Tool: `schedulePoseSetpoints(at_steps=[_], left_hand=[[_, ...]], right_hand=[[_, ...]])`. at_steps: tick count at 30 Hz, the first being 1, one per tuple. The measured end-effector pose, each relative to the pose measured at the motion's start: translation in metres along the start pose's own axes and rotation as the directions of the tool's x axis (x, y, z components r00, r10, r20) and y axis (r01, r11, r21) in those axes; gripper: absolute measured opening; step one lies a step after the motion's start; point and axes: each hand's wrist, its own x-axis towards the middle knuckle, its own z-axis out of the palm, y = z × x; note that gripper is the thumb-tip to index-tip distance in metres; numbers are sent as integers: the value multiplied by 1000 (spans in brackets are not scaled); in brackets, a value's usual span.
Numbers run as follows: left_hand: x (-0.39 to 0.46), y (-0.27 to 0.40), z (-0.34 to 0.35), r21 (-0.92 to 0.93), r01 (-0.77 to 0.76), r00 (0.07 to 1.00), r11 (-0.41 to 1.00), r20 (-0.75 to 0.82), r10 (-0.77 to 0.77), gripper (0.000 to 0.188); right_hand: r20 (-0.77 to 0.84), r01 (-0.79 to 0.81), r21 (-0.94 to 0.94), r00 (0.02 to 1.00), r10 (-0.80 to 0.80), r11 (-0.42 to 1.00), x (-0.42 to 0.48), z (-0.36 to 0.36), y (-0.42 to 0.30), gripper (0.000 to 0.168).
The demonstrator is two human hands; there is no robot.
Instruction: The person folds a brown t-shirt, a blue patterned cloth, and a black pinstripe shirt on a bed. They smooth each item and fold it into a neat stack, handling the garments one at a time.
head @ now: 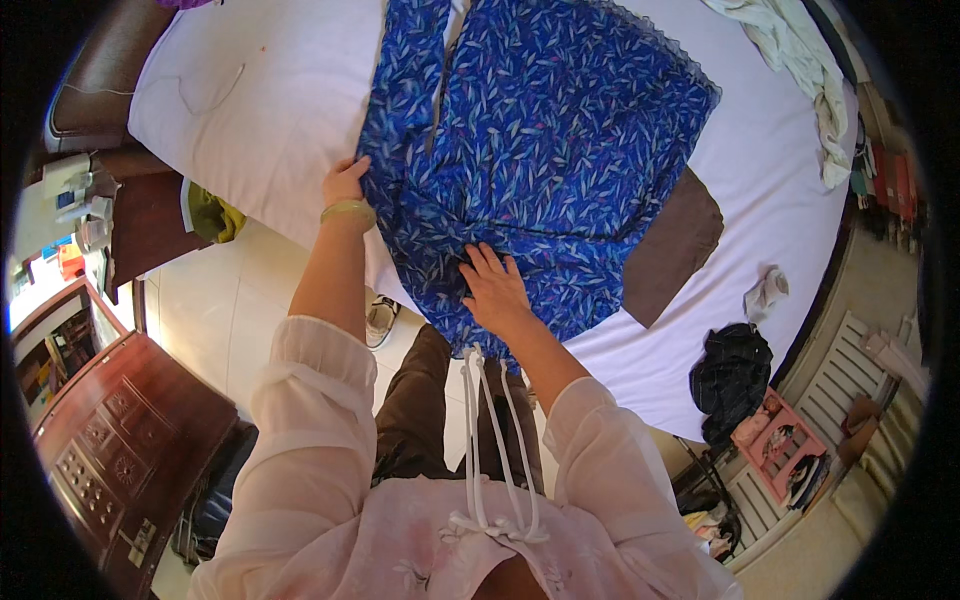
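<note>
A blue leaf-patterned garment (555,135) with a ruffled edge lies spread on the white-sheeted bed (255,135), its near end hanging towards my legs. At its left edge my left hand (346,182) pinches the fabric, thumb on top; the fingers beneath are partly hidden. My right hand (495,291) rests palm down on the near part of the garment, its fingers spread over a fold. Partly under the garment's right side is a flat piece of brown cloth (675,251).
On the bed's right side lie a small greyish cloth (766,292), a black garment (731,375) and a pale crumpled cloth (795,67). A pink crate (780,450) stands beyond the bed's right edge. To the left are a carved wooden door (127,435) and a white cable (206,105).
</note>
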Motion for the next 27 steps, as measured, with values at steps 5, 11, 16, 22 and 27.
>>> schedulePoseSetpoints(at_steps=[5,11,16,22,27], left_hand=[[14,-2,-68,-60,66,966,996,-246,-79,25],[12,14,-61,222,132,991,966,-5,-134,37],[33,38,-24,143,43,981,989,184,-70,54],[50,62,6,507,-118,988,853,146,50,58],[44,73,15,100,-28,955,995,297,-3,43]], right_hand=[[-11,3,38,1000,-2,999,0,-3,0,53],[6,14,43,1000,-14,999,1,-2,4,53],[-15,40,31,999,-40,999,0,-2,5,52],[-64,37,55,997,-33,998,1,5,7,50],[-69,53,80,997,-48,995,3,7,4,49]])
